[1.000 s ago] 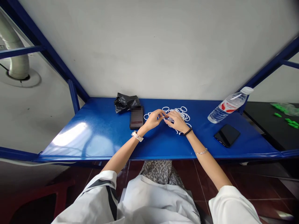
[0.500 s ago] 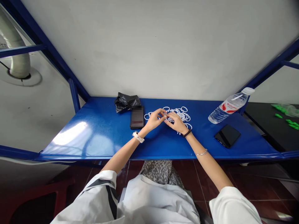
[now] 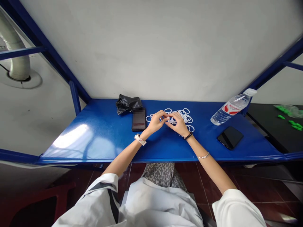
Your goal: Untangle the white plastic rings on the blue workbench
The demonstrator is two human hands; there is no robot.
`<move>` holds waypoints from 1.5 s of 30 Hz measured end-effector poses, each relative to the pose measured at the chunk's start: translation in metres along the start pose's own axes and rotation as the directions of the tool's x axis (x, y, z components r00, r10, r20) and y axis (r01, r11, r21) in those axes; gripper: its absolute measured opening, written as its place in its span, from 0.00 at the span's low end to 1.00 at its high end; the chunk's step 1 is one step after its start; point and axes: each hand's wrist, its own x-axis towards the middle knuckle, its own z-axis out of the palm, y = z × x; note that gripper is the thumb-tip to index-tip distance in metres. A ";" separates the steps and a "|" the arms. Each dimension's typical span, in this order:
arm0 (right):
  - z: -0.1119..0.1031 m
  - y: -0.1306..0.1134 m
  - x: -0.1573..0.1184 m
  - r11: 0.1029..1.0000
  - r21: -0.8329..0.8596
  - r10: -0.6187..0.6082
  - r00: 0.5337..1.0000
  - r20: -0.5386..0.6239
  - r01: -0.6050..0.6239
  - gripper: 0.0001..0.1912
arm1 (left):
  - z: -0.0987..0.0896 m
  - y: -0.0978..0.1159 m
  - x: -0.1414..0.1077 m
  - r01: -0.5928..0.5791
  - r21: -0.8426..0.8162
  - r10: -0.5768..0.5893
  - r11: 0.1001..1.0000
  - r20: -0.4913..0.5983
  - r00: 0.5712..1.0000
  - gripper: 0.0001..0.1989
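Observation:
My left hand [image 3: 156, 122] and my right hand [image 3: 178, 123] meet fingertip to fingertip over the blue table [image 3: 113, 116]. Both are closed in a pinch. Something small and white shows between the fingertips, too small to name with certainty. Beneath and behind my right hand lies a loose pile of white rings [image 3: 187, 119]. Several more white rings [image 3: 148, 118] lie just left of my left hand. Part of the pile is hidden by my hands.
Left of my hands are a dark phone [image 3: 139, 119] and a crumpled black plastic bag [image 3: 127, 103]. At the right stand a tilted-looking water bottle [image 3: 230, 108] and another black phone [image 3: 230, 137]. Green pieces [image 3: 295, 123] lie on a black surface beyond the right frame.
My fingers have shifted slightly where they meet, and the right fingers are a little more bent. The objects on the table have stayed put.

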 end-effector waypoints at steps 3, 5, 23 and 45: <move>0.000 -0.002 0.000 1.000 0.000 -0.017 1.000 0.003 0.017 0.17 | 0.000 0.000 0.000 -0.001 -0.013 0.001 1.000 0.006 1.000 0.14; 0.000 -0.004 0.000 1.000 0.018 -0.014 1.000 0.012 0.014 0.17 | -0.001 0.001 0.000 0.003 -0.016 -0.003 1.000 0.014 1.000 0.15; -0.002 -0.010 -0.001 0.998 0.045 0.035 0.999 0.028 -0.036 0.21 | -0.007 0.005 0.001 0.119 -0.050 -0.118 0.992 0.016 0.993 0.18; -0.006 -0.009 -0.001 1.000 0.007 0.017 1.000 0.003 -0.017 0.19 | -0.009 0.010 0.003 0.184 -0.090 -0.177 0.979 0.077 0.981 0.18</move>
